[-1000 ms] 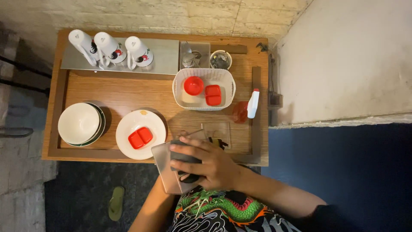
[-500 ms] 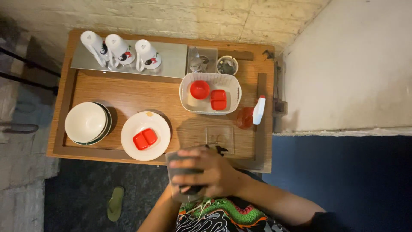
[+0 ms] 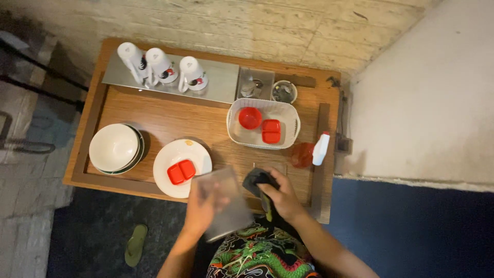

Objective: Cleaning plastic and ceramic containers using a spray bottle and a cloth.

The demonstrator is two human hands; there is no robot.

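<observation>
The left hand is closed around a clear, rectangular plastic container, which is blurred and tilted, held above the near edge of the wooden bench. Its fingers wrap the container's left side. Just to its right, the right hand is clenched around a dark crumpled cloth, which sticks out above the fingers and sits right beside the container's upper right corner; whether cloth and container touch cannot be told.

Directly beyond the left hand, close to it, lies a round white plate carrying a small red square dish. Further left of that hand stands a stack of white bowls. Beyond the right hand sits a white oval plastic basket holding a red round cup and a red square dish. To the upper right of the right hand, near it, a white spray bottle lies beside a red translucent object.

At the bench's far side, well apart from both hands, three white upturned mugs stand on a metal tray. On the dark floor below the left hand lies a green sandal.
</observation>
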